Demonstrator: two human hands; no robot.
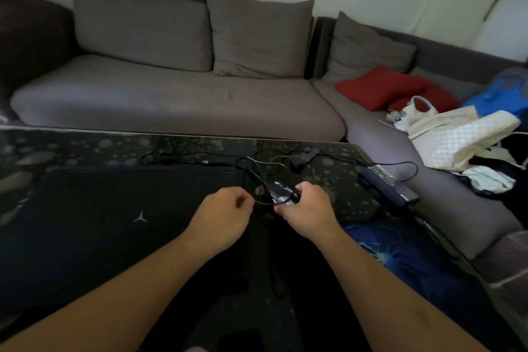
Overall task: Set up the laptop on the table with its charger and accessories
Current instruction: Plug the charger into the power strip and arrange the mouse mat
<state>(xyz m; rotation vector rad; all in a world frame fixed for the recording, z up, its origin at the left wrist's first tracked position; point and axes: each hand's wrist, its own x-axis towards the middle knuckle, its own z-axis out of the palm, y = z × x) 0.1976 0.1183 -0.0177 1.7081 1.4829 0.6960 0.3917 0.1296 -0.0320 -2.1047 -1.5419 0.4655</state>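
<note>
Much of the near scene is dark and hard to read: the lower edge of the closed laptop (114, 231) melts into shadow, and what lies under the forearms cannot be made out. The small object (281, 193) in the right hand (307, 208) is blurred; it is dark with pale glints, possibly a mouse or adapter, but I cannot tell which. The thin black cable (265, 177) loops and tangles above both hands, and where each strand ends is unclear.

The laptop is black, lid shut, with a pale three-pointed emblem on the lid. It lies flat on the left half of the dark, speckled worktop (85, 148), just beside the left hand (225, 210). One black charger brick (388, 183), long and rectangular with a label on top, rests near the worktop's right edge, well apart from the laptop, its cord curling off behind it. A blue-patterned mat (400, 260) lies at the near right, partly covered by the right forearm.

The left hand is closed, fingertips pinching a strand of the cable. The right hand is closed around the blurred small object, with cable passing through the grip.

Two hands, one laptop, one brick. Behind the worktop stands one grey corner sofa (177, 100), with one red cushion (385, 87) and a pale bag (445, 134) cut off at the right.
</note>
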